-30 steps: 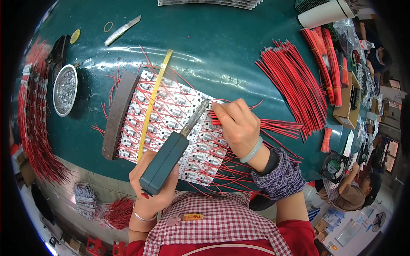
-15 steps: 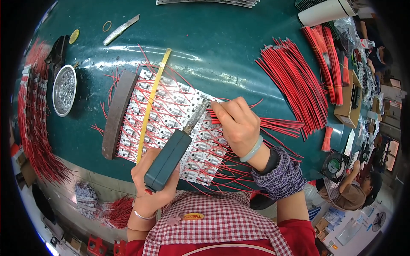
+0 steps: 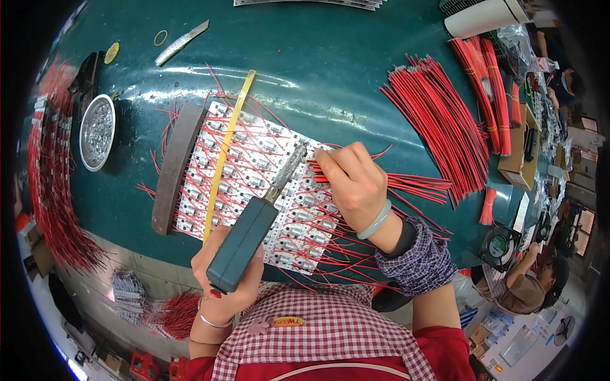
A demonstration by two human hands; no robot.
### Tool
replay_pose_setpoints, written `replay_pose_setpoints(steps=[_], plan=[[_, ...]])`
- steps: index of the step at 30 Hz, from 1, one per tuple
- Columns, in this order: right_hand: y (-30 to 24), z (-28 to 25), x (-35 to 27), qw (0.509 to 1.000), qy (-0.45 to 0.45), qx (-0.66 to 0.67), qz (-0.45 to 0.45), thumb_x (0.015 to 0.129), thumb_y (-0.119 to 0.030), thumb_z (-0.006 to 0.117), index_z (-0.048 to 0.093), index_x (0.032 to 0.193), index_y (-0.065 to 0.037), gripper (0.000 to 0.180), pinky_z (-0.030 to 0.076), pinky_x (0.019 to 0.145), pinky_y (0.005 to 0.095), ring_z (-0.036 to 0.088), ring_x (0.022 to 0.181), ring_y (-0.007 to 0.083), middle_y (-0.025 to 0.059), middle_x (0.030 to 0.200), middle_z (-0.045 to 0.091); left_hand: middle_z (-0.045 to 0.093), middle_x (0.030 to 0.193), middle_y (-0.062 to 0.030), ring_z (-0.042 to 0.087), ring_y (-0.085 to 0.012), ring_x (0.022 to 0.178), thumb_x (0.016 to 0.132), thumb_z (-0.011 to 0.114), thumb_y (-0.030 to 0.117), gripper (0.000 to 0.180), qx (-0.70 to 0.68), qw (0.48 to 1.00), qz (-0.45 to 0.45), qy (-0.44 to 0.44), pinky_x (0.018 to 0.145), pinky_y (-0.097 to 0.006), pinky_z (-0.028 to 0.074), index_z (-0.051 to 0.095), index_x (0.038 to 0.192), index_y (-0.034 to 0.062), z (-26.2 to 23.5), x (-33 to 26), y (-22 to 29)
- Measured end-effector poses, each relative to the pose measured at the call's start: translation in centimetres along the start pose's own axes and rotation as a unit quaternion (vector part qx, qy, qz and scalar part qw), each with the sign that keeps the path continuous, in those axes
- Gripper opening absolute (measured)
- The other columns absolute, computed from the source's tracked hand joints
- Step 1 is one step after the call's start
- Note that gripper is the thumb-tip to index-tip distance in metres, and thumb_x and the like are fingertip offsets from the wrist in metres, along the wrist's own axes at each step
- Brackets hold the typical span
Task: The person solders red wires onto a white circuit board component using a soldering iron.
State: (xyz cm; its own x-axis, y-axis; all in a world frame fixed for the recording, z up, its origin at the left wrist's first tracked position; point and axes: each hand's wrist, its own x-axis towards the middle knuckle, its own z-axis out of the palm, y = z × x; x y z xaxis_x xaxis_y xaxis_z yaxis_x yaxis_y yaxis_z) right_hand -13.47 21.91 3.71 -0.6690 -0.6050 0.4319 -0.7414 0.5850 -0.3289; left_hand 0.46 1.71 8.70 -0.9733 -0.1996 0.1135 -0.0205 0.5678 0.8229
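A soldering gun (image 3: 244, 244) with a dark green body is gripped in my left hand (image 3: 219, 263). Its metal tip (image 3: 293, 166) points up and right over a white circuit board panel (image 3: 260, 124) covered with small components and thin red wires. My right hand (image 3: 352, 184) pinches a bunch of red wires (image 3: 413, 186), their near ends at the panel's right edge. The tip lies a little left of the right fingertips, apart from them. Across the panel runs a yellow strip (image 3: 222, 152), and a dark brown bar (image 3: 178, 168) rests along its left edge.
Loose red wires (image 3: 438, 127) are piled on the right of the green table (image 3: 330, 70), beside bundled wires (image 3: 499, 95). At left stand a white bowl (image 3: 97, 133) of metallic bits and hanging wired strips (image 3: 47, 178). A small fan (image 3: 499, 246) sits near a co-worker (image 3: 524, 279).
The soldering gun and my left hand have shifted slightly down and left, drawing the tip away from my right fingertips. My right hand stays in place with the wires.
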Motion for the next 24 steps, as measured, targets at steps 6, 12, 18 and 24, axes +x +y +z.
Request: replay_pose_setpoints(steps=[6,12,18,24], plan=[[0.51,0.37,-0.33,0.999,-0.006,-0.006,-0.031,0.07,-0.003,0.065,0.068,0.105,0.004,0.036,0.052,0.062,0.0306,0.058,0.082,0.0224,0.0075,0.087,0.056,0.065,0.084,-0.0131,0.064,-0.0234,0.067,0.07,0.07,-0.008,0.021,-0.059,0.996,-0.065,-0.021,0.064,-0.03,0.051,0.066,0.09,-0.0055,0.06,0.02,0.39],[0.15,0.38,-0.15,1.0,0.01,0.013,-0.007,0.063,0.005,0.067,0.071,0.104,0.002,0.041,0.051,0.058,0.0339,0.06,0.076,0.0241,0.0081,0.085,0.062,0.064,0.085,-0.0141,0.065,-0.025,0.073,0.068,0.073,-0.007,0.023,-0.078,0.991,-0.097,-0.051,0.068,-0.031,0.051,0.064,0.089,-0.0052,-0.07,-0.32,0.33],[0.12,0.13,0.03,0.999,-0.016,-0.009,-0.042,0.071,-0.003,0.065,0.067,0.104,0.006,0.034,0.052,0.061,0.0307,0.057,0.084,0.0231,0.009,0.089,0.055,0.064,0.085,-0.0132,0.065,-0.0247,0.073,0.068,0.073,-0.007,0.024,-0.063,0.993,-0.084,-0.058,0.068,-0.031,0.051,0.064,0.09,-0.0044,-0.23,0.01,0.79],[0.03,0.03,0.02,0.999,-0.024,-0.015,-0.037,0.072,-0.003,0.065,0.066,0.103,0.006,0.032,0.052,0.06,0.0303,0.056,0.082,0.0231,0.0089,0.088,0.054,0.065,0.084,-0.0143,0.066,-0.028,0.07,0.071,0.073,-0.006,0.021,-0.064,0.996,-0.067,-0.017,0.066,-0.033,0.053,0.068,0.091,-0.0041,0.08,-0.6,0.37]])
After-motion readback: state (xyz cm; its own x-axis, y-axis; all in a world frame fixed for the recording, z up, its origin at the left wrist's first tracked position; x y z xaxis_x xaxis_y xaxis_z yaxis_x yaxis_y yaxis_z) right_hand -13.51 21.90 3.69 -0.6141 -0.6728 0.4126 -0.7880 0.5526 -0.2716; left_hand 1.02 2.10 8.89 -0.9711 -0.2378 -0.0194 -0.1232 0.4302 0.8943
